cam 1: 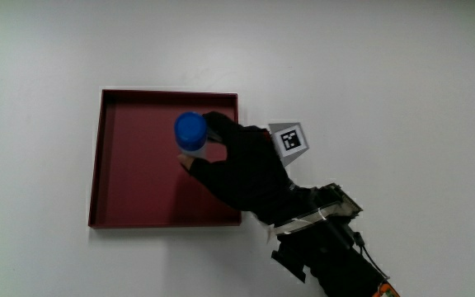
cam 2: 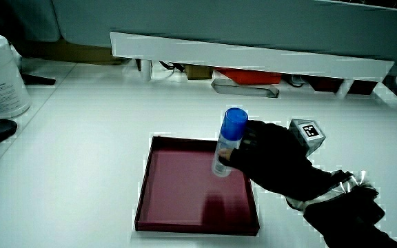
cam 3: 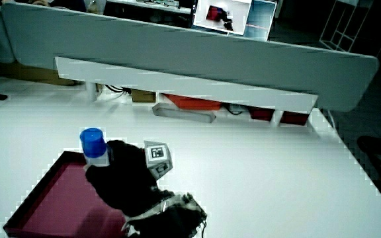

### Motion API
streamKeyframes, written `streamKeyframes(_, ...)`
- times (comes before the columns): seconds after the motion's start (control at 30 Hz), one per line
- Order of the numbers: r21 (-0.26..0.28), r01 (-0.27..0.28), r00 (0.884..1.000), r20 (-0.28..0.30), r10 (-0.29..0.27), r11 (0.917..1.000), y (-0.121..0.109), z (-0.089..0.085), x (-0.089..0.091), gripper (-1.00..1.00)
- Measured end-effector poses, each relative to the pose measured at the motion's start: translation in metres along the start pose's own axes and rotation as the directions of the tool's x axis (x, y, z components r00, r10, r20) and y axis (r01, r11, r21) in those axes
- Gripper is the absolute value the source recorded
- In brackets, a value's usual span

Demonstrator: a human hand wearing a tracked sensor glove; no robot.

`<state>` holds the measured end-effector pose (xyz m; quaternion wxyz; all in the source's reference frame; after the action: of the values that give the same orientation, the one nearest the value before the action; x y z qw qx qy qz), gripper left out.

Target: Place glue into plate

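The red tray point(cam 1: 105, 165) lies bare inside its low rim save where the hand point(cam 1: 250, 169) holds the glue bottle point(cam 1: 191, 130) upright over it, and open worktop point(cam 1: 386, 82) surrounds it.

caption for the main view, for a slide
Gloved hand holds blue-capped glue stick upright over the dark red plate.

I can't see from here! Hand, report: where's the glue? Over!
Hand shut on glue, upright. Glue over plate, not set down. Nothing in the way.
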<state>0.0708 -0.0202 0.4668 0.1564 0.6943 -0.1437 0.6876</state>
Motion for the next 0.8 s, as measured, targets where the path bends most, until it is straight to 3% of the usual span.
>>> streamKeyframes(0.17, -0.033, 0.049, 0.996, 0.075, -0.046, 0.9982, -0.001, -0.013, 0.017, 0.00)
streamKeyframes(0.23, -0.038, 0.087, 0.994, 0.075, -0.084, 0.9955, -0.001, -0.016, 0.024, 0.00)
streamKeyframes(0.33, -0.053, 0.092, 0.993, 0.074, -0.088, 0.9943, -0.002, -0.020, 0.032, 0.00)
streamKeyframes(0.37, -0.059, 0.084, 0.996, 0.047, -0.081, 0.9947, -0.002, -0.023, 0.033, 0.00)
streamKeyframes(0.4, -0.062, 0.087, 0.992, 0.091, -0.082, 0.9942, -0.002, -0.023, 0.036, 0.00)
streamKeyframes(0.43, -0.066, 0.109, 0.992, 0.069, -0.104, 0.9919, -0.003, -0.025, 0.038, 0.00)
streamKeyframes(0.47, -0.068, 0.109, 0.989, 0.109, -0.102, 0.9917, -0.004, -0.025, 0.040, 0.00)
streamKeyframes(0.57, -0.062, 0.138, 0.990, 0.048, -0.135, 0.9885, -0.007, -0.025, 0.046, 0.00)
streamKeyframes(0.73, -0.053, 0.148, 0.989, 0.025, -0.147, 0.9876, -0.009, -0.023, 0.048, 0.00)
streamKeyframes(0.8, -0.052, 0.151, 0.988, 0.024, -0.150, 0.9872, -0.009, -0.023, 0.050, -0.10)
